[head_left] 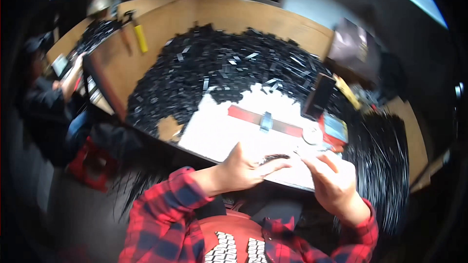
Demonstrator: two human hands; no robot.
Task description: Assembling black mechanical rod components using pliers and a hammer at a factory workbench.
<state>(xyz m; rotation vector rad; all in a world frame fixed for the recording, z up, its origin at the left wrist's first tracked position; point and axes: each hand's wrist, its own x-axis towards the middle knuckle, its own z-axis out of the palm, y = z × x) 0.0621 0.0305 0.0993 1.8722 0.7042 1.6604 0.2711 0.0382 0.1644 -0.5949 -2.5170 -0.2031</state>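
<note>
My left hand [240, 169] is above the front part of a brightly lit white board [209, 134], thumb up and fingers pointing right. A small dark strip [276, 157] lies between its thumb and fingers. Close by on the right, my right hand [335, 179] has its fingertips pinched together near the strip's end. Whatever is in that pinch is too small and blurred to make out. Beyond both hands, a red bar [246, 114] lies across the board with a grey metal piece [266, 122] around its middle.
A big heap of short black strips [234, 63] fills the wooden-walled table behind the board. On the right are a white round item [312, 135], a red box [335, 131], a dark upright block [319, 96] and long black strands [382, 165]. Another person [48, 102] sits at left.
</note>
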